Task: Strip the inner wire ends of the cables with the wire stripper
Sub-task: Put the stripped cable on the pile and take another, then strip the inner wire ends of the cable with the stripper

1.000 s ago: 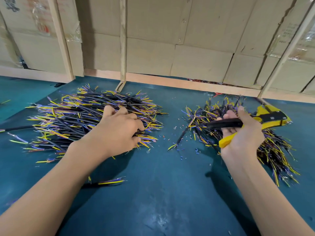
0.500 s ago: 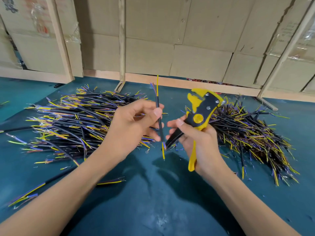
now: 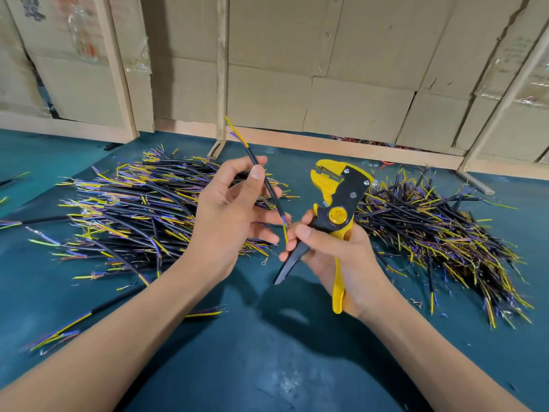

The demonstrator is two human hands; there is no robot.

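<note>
Teal mat-covered table (image 3: 267, 367): near half is bare under the forearms, so that's the free room for moving. Far edge is closed off by a cardboard-panelled wall (image 3: 326, 69) with pale wooden battens, one foot landing on the mat just behind the hands.

Left heap of short black-jacketed cables with yellow and purple inner wires (image 3: 124, 215) sits behind the left hand; a similar heap on the right (image 3: 439, 236) sits behind and right of the right hand. Can't tell from here which ends are stripped. Gap between the heaps is where both hands work, tight sideways, open toward the body. A few stray cables lie near the left forearm.

Change: a second ago the left hand was down in the left heap and the tool was out over the right heap. Now both are at centre, lifted clear of the mat.

Left hand (image 3: 228, 215) pinches one black cable (image 3: 261, 176) between thumb and forefinger, other fingers spread loose. Cable runs tilted, upper wires free in air, lower yellow wire reaching the right fingertips.

Right hand (image 3: 335, 257) curls round the yellow-and-black wire stripper (image 3: 338, 203), head up, handles apart; thumb and forefinger appear to take the lower wire end.

Read: pick-up done, wire not yet in the stripper's head. Likely next: feed an end in.
</note>
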